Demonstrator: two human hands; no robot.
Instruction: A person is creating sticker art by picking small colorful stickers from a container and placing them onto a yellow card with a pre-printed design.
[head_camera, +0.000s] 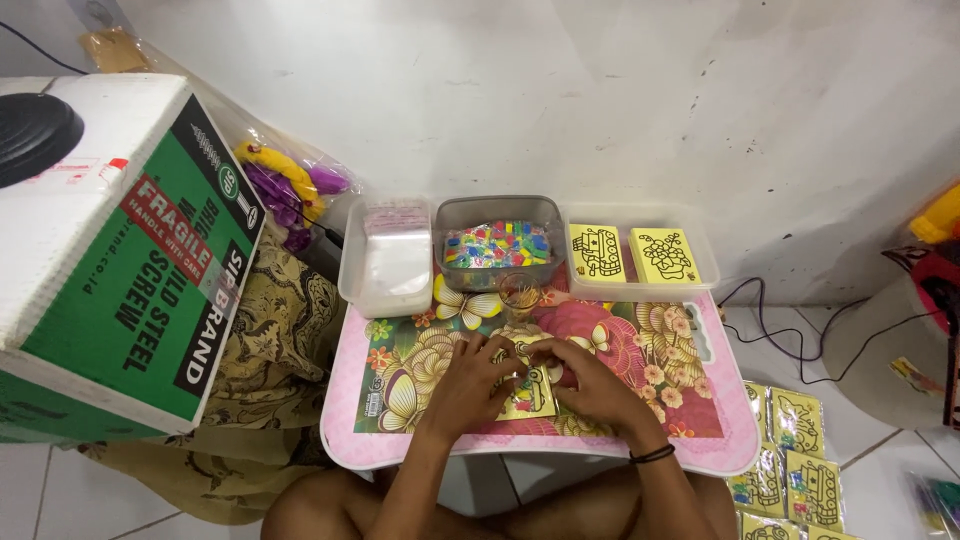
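Head view: both hands (530, 380) apparently pinching a small yellow card (530, 400) between them, fingertips together.

Looks like a room in a home, down on a white tiled floor (800, 350). Small pink flowery table (700, 450) by a scuffed white wall (600, 90), tubs of craft bits (497, 245), big cardboard box (120, 260), crumpled cloth (270, 340).

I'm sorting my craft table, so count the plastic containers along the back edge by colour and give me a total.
Clear rectangular plastic containers: 2, left one holding small bags, right one holding yellow picture cards
Grey rectangular plastic container holding multicoloured pieces: 1
Total: 3
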